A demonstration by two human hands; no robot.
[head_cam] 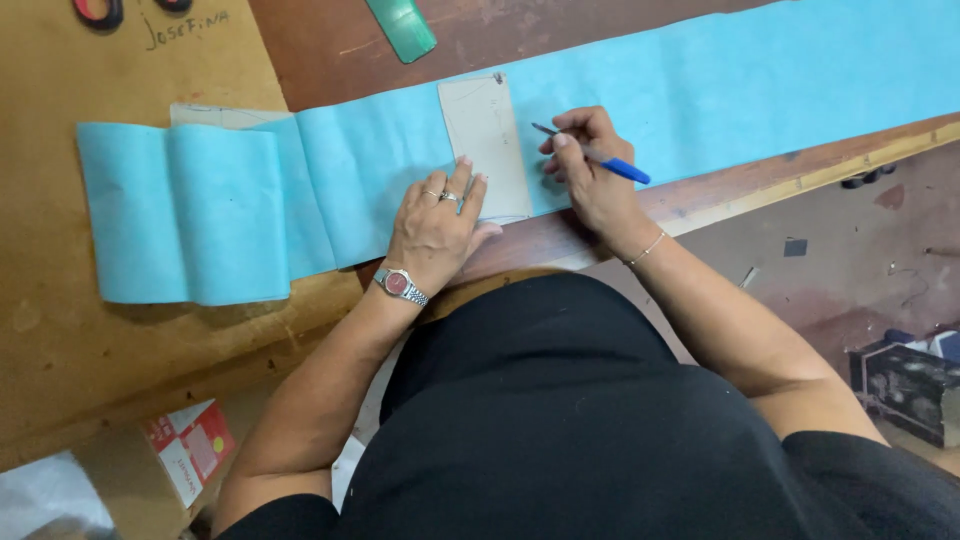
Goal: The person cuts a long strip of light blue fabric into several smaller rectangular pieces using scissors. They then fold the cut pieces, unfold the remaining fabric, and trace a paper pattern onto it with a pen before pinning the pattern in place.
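A long strip of soft light-blue fabric (620,95) lies across a worn wooden table (330,45), rippled in folds at its left end. On it sits a pale rectangular card (487,140). The left hand (435,225) presses flat, fingers spread, on the card's lower left edge. The right hand (590,170) is closed around a blue pen (600,160), tip at the card's right edge. A green ruler (402,27) lies beyond; below, a dusty floor.

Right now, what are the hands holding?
The right hand pinches a blue pen mid-barrel. The left hand holds nothing, pressing a card template flat.
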